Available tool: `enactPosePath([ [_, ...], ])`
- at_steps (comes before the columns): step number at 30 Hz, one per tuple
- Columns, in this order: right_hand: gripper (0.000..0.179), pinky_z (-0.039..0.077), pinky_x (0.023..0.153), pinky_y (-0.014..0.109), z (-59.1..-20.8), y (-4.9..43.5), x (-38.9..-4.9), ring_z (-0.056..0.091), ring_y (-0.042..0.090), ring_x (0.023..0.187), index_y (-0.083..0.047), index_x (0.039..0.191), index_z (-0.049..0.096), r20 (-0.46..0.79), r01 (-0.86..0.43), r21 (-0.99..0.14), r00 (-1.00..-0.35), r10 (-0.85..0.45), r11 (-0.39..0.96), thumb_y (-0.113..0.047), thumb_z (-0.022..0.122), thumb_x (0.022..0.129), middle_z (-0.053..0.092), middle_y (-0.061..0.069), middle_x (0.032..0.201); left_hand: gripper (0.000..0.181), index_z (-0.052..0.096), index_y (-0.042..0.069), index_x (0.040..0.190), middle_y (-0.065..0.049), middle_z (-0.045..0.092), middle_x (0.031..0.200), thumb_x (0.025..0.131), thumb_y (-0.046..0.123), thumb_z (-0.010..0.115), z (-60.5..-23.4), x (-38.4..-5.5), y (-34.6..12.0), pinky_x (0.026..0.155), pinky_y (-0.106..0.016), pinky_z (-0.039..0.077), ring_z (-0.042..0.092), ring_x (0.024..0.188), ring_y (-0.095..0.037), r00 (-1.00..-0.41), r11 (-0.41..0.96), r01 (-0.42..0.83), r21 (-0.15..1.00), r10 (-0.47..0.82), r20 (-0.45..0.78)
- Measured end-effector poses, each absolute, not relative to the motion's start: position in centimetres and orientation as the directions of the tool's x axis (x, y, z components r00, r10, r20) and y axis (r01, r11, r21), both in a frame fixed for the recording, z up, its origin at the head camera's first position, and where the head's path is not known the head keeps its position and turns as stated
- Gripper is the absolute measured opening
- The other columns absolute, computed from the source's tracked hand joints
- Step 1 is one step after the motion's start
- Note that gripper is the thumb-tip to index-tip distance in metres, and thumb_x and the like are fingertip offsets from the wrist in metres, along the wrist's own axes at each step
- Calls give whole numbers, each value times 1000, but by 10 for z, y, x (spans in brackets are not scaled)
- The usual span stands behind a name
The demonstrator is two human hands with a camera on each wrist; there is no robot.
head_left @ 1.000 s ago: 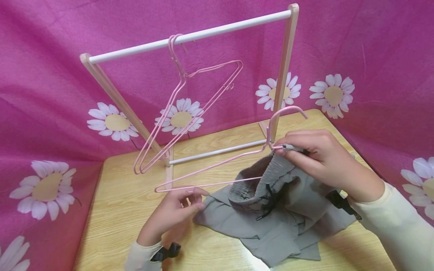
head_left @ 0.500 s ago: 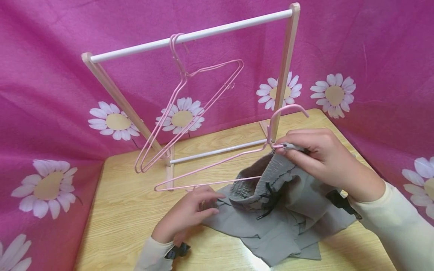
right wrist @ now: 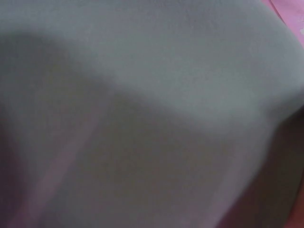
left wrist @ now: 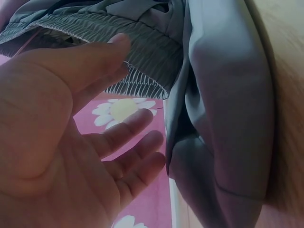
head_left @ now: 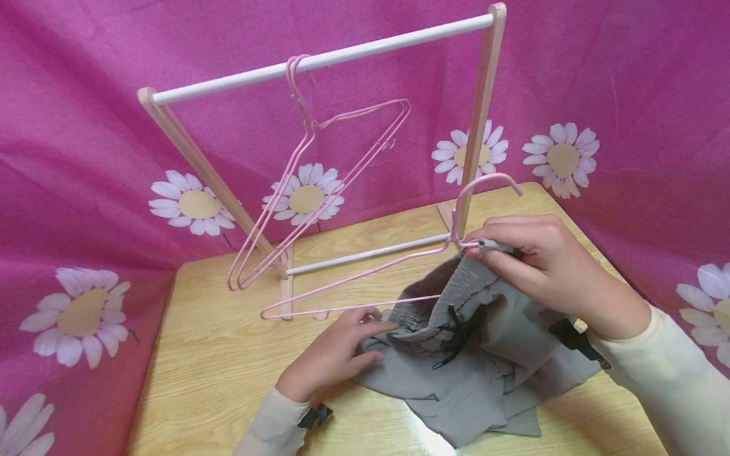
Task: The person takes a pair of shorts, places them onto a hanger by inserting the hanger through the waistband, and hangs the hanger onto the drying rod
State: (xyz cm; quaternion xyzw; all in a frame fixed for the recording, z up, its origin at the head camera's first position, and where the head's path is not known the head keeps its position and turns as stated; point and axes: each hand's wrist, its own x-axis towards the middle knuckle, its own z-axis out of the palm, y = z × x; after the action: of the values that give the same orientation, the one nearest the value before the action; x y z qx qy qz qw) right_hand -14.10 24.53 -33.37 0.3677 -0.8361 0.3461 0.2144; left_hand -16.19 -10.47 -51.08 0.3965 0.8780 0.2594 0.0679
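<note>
Grey drawstring pants (head_left: pixel 456 392) lie bunched on the table, with the elastic waistband (head_left: pixel 424 316) raised and gaping. A pink clothes hanger (head_left: pixel 353 273) has its right arm inside the waistband, while its left arm sticks out. My right hand (head_left: pixel 542 269) pinches the waistband's upper edge together with the hanger just beside its hook. At the left side of the waistband is my left hand (head_left: pixel 336 351), fingers loosely spread, its fingertips (left wrist: pixel 121 42) close to the gathered elastic. Whether they touch it I cannot tell. Blurred grey cloth (right wrist: pixel 190 71) fills the right wrist view.
Behind the pants stands a rack with wooden posts and a white top rail (head_left: pixel 388 47). Two pink hangers (head_left: pixel 291 171) hang from that rail. The wooden table (head_left: pixel 217 361) is enclosed by pink cloth (head_left: pixel 85 158) printed with daisies.
My left hand has moved right, from near the hanger's left end to the waistband's left side. My right hand keeps its hold on the hanger and waistband, almost still.
</note>
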Motion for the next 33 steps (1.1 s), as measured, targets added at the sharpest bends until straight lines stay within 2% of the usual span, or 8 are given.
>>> enactPosePath([
  [5, 42, 44, 68, 17, -333, 246, -141, 54, -1, 77, -16, 111, 82, 623, -770, -420, -630, -464, 481, 14, 83, 82, 69, -14, 88, 51, 66, 33, 149, -1, 56, 153, 101, 30, 80, -515, -166, -100, 117, -46, 49, 54, 142, -24, -667, 547, 669, 504, 740, 84],
  [21, 43, 44, 67, 17, -333, 245, -140, 55, -1, 76, -16, 111, 82, 630, -774, -423, -625, -461, 471, 14, 83, 81, 71, -13, 90, 47, 66, 33, 150, -8, 50, 165, 104, 39, 74, -525, -170, -87, 126, -49, 41, 45, 153, -28, -645, 557, 694, 456, 762, 51],
  [29, 44, 45, 67, 17, -333, 244, -141, 55, -1, 76, -15, 113, 82, 638, -782, -417, -615, -463, 464, 15, 83, 81, 72, -12, 91, 41, 68, 30, 148, -2, 47, 169, 108, 37, 70, -528, -172, -82, 128, -49, 39, 43, 156, -24, -642, 548, 700, 457, 763, 68],
  [33, 40, 45, 68, 17, -334, 244, -142, 56, -1, 77, -14, 113, 82, 651, -795, -413, -599, -467, 444, 12, 84, 83, 73, -11, 92, 32, 75, 28, 139, 0, 50, 167, 109, 34, 68, -533, -175, -80, 128, -46, 38, 46, 155, -23, -637, 547, 722, 424, 764, 99],
])
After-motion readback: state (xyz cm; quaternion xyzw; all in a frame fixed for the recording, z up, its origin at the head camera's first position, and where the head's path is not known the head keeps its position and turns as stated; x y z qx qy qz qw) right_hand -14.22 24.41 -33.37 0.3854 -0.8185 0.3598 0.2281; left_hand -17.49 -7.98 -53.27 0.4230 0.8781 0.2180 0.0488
